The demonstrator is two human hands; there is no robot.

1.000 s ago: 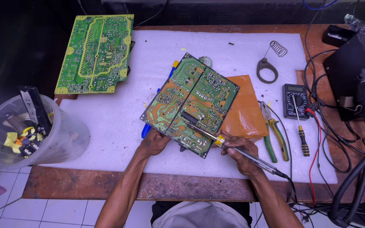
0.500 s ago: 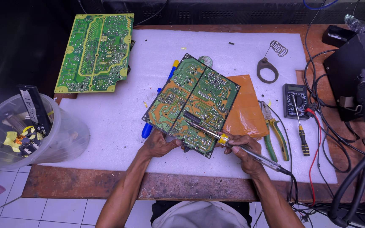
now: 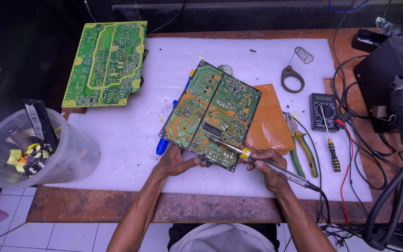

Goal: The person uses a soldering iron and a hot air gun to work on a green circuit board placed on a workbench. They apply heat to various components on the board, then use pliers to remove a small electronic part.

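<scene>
1. A brown wooden surface (image 3: 117, 207) carries a white foam mat (image 3: 117, 140).
2. On the mat lie an orange sheet (image 3: 269, 123), green-handled pliers (image 3: 302, 144), a multimeter (image 3: 323, 109) and a screwdriver (image 3: 331, 149).
3. A green board (image 3: 106, 63) overhangs the far-left corner.

Green-orange circuit board (image 3: 211, 114), orange sheet (image 3: 269, 121), white mat (image 3: 117, 135), yellow-collared iron (image 3: 262, 163).

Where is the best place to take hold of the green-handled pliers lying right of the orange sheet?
Grip the pliers by the two green handles, probably coming from the near table edge: the handles point toward the person and lie free on the white mat, while the metal jaws at the far end sit against the orange sheet.
</scene>
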